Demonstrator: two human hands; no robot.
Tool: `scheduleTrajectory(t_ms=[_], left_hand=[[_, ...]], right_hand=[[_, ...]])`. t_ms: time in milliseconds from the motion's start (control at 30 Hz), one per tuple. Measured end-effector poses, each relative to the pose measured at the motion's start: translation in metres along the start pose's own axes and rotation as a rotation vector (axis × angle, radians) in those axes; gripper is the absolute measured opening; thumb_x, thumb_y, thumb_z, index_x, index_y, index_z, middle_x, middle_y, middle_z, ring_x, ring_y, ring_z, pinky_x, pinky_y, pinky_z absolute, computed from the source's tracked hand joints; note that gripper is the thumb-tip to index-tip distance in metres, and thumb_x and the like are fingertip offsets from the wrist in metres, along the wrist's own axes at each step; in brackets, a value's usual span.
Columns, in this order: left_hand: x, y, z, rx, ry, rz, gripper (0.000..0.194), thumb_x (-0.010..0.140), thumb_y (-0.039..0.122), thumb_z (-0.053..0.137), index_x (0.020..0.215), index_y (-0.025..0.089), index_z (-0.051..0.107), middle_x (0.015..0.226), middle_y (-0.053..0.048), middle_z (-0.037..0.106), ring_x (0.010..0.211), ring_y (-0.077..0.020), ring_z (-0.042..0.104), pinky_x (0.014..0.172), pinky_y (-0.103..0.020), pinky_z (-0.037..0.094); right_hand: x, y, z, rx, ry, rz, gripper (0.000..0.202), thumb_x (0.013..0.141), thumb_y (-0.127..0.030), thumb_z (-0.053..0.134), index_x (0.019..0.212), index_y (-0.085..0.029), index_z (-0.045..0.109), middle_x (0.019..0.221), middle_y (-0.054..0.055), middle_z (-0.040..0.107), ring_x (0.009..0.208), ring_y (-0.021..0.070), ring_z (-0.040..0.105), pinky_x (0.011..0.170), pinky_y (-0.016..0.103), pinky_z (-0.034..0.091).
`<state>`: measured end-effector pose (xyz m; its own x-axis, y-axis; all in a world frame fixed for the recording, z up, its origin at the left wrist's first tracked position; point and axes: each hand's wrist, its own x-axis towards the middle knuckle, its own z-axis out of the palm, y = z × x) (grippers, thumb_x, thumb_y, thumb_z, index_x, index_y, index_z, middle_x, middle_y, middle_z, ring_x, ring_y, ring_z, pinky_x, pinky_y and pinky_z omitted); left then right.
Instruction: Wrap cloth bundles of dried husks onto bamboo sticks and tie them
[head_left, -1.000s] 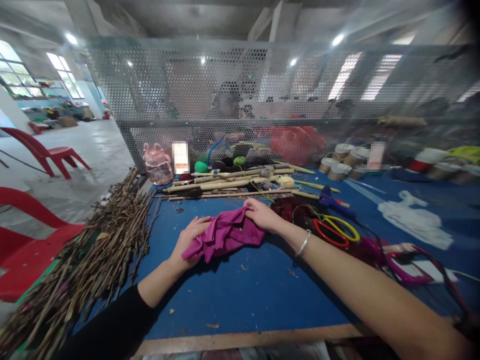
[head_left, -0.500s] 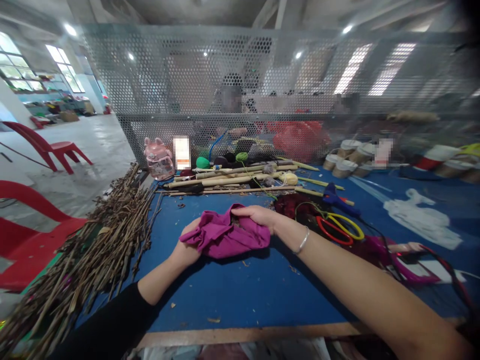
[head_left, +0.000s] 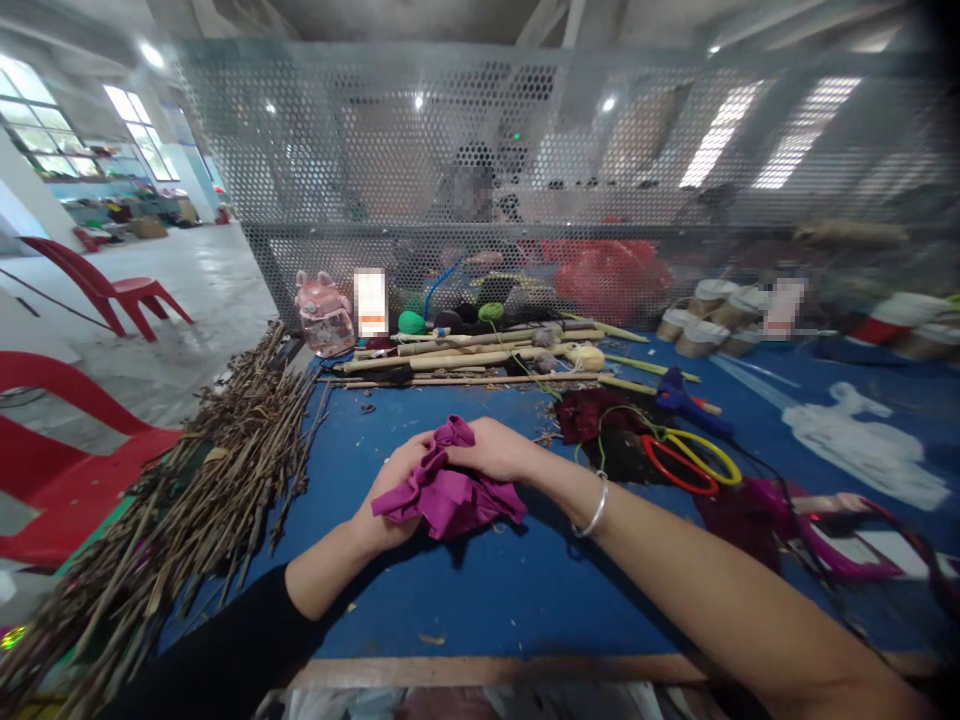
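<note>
A crumpled piece of magenta cloth [head_left: 454, 500] is gathered between my two hands, just above the blue tabletop [head_left: 480, 600]. My left hand [head_left: 397, 490] grips its left side, the fingers partly covered by the folds. From the right, my right hand [head_left: 491, 450] pinches the upper folds, with a tuft sticking up between the hands. The two hands nearly touch. Whether anything lies inside the cloth is hidden.
Dry twigs [head_left: 217, 480] heap along the left side. Bamboo sticks [head_left: 465, 358] and yarn balls lie at the back, before a perforated metal screen [head_left: 390, 150]. At right are scissors [head_left: 701, 460], a blue glue gun [head_left: 686, 400], dark red cloth [head_left: 592, 412] and a white plastic bag [head_left: 862, 440].
My hands have come closer together, the right one moving left. The magenta cloth, wider and looser before, is now bunched up between them. The view has shifted slightly.
</note>
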<state>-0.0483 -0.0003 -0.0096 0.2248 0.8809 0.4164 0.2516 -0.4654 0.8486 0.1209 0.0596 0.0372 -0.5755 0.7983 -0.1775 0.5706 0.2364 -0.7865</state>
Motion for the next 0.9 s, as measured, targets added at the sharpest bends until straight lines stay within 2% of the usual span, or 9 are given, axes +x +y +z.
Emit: scheduleTrajectory(t_ms=[133, 267, 367, 467, 567, 667, 800, 833, 900], left_hand=[[0.0, -0.008, 0.001, 0.056, 0.111, 0.067, 0.02, 0.081, 0.029, 0.06, 0.099, 0.022, 0.063, 0.124, -0.009, 0.053, 0.116, -0.0243, 0.053, 0.099, -0.038, 0.044], [-0.001, -0.029, -0.001, 0.156, 0.182, 0.037, 0.064, 0.072, 0.033, 0.071, 0.127, 0.021, 0.043, 0.142, -0.016, 0.036, 0.131, -0.0322, 0.038, 0.106, -0.049, 0.036], [0.003, -0.037, -0.007, 0.252, 0.056, -0.045, 0.076, 0.071, 0.036, 0.07, 0.137, 0.021, 0.037, 0.146, -0.017, 0.035, 0.139, -0.0369, 0.023, 0.111, -0.058, 0.02], [0.009, -0.033, -0.015, 0.229, -0.106, -0.01, 0.045, 0.078, 0.034, 0.061, 0.121, 0.021, 0.056, 0.134, -0.013, 0.054, 0.129, -0.0332, 0.042, 0.11, -0.056, 0.024], [0.013, -0.026, -0.018, 0.112, -0.025, -0.016, 0.026, 0.084, 0.031, 0.05, 0.103, 0.018, 0.063, 0.107, -0.011, 0.068, 0.103, -0.0258, 0.062, 0.098, -0.044, 0.044], [0.013, -0.023, -0.017, 0.012, 0.089, -0.081, 0.018, 0.081, 0.032, 0.053, 0.086, 0.018, 0.064, 0.091, -0.009, 0.072, 0.087, -0.0227, 0.066, 0.086, -0.037, 0.052], [0.011, -0.022, -0.014, -0.008, 0.154, -0.103, 0.018, 0.082, 0.031, 0.051, 0.085, 0.017, 0.062, 0.09, -0.009, 0.071, 0.08, -0.0207, 0.065, 0.079, -0.036, 0.052], [0.01, -0.022, -0.013, -0.003, 0.167, -0.105, 0.018, 0.082, 0.031, 0.052, 0.086, 0.016, 0.062, 0.09, -0.009, 0.071, 0.08, -0.0208, 0.064, 0.079, -0.036, 0.052], [0.009, -0.021, -0.012, 0.007, 0.204, -0.118, 0.018, 0.081, 0.028, 0.052, 0.086, 0.015, 0.063, 0.09, -0.01, 0.07, 0.081, -0.021, 0.063, 0.079, -0.036, 0.051]], right_hand=[[0.0, 0.004, 0.015, -0.106, 0.152, -0.158, 0.037, 0.084, -0.043, 0.05, 0.067, -0.013, 0.063, 0.061, -0.001, 0.055, 0.06, 0.0112, 0.047, 0.055, 0.019, 0.034], [-0.003, 0.012, 0.029, -0.046, 0.12, -0.283, 0.036, 0.088, -0.04, 0.046, 0.074, -0.013, 0.066, 0.068, -0.001, 0.059, 0.067, 0.0131, 0.052, 0.062, 0.02, 0.039], [-0.003, 0.01, 0.026, 0.037, 0.055, -0.292, 0.037, 0.087, -0.042, 0.046, 0.077, -0.013, 0.065, 0.074, 0.0, 0.062, 0.073, 0.0153, 0.055, 0.067, 0.022, 0.041], [-0.002, 0.006, 0.01, 0.26, -0.111, -0.219, 0.027, 0.08, -0.037, 0.056, 0.089, -0.013, 0.063, 0.083, 0.001, 0.065, 0.077, 0.0154, 0.057, 0.072, 0.025, 0.045], [-0.003, 0.009, -0.015, 0.457, -0.228, -0.077, 0.038, 0.06, -0.018, 0.07, 0.096, -0.015, 0.058, 0.083, -0.002, 0.064, 0.073, 0.0126, 0.058, 0.07, 0.023, 0.046], [-0.008, 0.021, -0.035, 0.471, -0.149, 0.069, 0.04, 0.049, -0.004, 0.062, 0.086, -0.016, 0.053, 0.073, -0.005, 0.06, 0.064, 0.0098, 0.055, 0.061, 0.02, 0.045], [-0.021, 0.038, -0.037, 0.368, -0.06, 0.312, 0.028, 0.06, -0.012, 0.055, 0.087, -0.018, 0.051, 0.063, -0.005, 0.053, 0.051, 0.0094, 0.049, 0.053, 0.022, 0.043], [-0.025, 0.039, -0.034, 0.293, 0.02, 0.328, 0.026, 0.065, -0.016, 0.056, 0.09, -0.018, 0.051, 0.065, -0.004, 0.053, 0.052, 0.0101, 0.049, 0.054, 0.024, 0.043], [-0.036, 0.037, -0.026, 0.099, 0.3, 0.186, 0.029, 0.071, -0.026, 0.061, 0.097, -0.018, 0.05, 0.077, 0.0, 0.056, 0.064, 0.013, 0.053, 0.062, 0.027, 0.045]])
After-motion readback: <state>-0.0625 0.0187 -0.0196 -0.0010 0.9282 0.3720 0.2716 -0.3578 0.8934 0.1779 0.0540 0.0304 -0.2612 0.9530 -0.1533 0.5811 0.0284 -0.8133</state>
